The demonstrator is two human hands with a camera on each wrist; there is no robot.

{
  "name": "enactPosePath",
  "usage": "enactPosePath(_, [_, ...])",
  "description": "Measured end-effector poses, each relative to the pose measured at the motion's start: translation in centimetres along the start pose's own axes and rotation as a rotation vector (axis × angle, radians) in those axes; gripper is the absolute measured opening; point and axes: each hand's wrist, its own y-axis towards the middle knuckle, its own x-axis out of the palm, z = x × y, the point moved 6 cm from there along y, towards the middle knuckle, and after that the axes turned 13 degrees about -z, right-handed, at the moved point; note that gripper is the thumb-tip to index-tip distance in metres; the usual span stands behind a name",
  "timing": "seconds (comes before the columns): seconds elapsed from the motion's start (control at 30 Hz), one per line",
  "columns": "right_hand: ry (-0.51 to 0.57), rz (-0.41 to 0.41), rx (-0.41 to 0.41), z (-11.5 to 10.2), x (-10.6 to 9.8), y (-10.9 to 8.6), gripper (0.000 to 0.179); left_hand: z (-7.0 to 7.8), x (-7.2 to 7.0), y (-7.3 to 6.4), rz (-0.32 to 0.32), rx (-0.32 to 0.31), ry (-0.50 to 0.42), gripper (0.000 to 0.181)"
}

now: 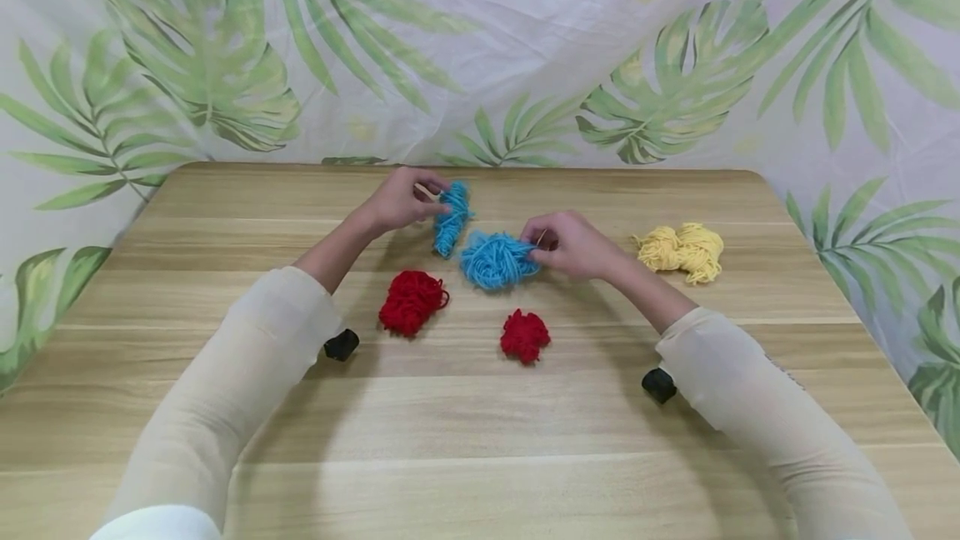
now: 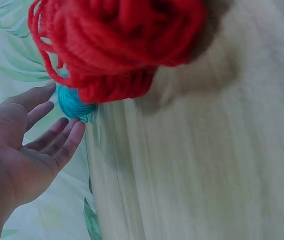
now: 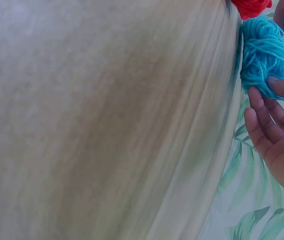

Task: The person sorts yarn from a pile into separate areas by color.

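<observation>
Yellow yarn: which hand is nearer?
Right. The right hand, at the rounder blue yarn, is left of the yellow yarn; the left hand is farther left, at the narrow blue yarn.

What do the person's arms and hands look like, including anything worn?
The left hand and right hand wear no gloves. The left sleeve and right sleeve are pale beige, ending short of the wrists; white cloth shows at the left one's upper end. A small black piece shows by each sleeve.

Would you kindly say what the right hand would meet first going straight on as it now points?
The round blue yarn the right hand pinches; beyond it, perhaps the slim blue yarn, though depth is unclear.
</observation>
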Motion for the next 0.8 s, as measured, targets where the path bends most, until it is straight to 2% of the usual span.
enactPosePath(0.37, [0.034,0.063,0.024,0.6,-0.6,0.4,0.006,0.1,0.2,-1.7,0.007,0.029,0.028,0.04])
enactPosePath(0.8, [0.062,0.131,0.051,0.9,-1.1,0.7,0.005,0.8,0.4,-3.1,-0.019,0.104,0.106,0.035])
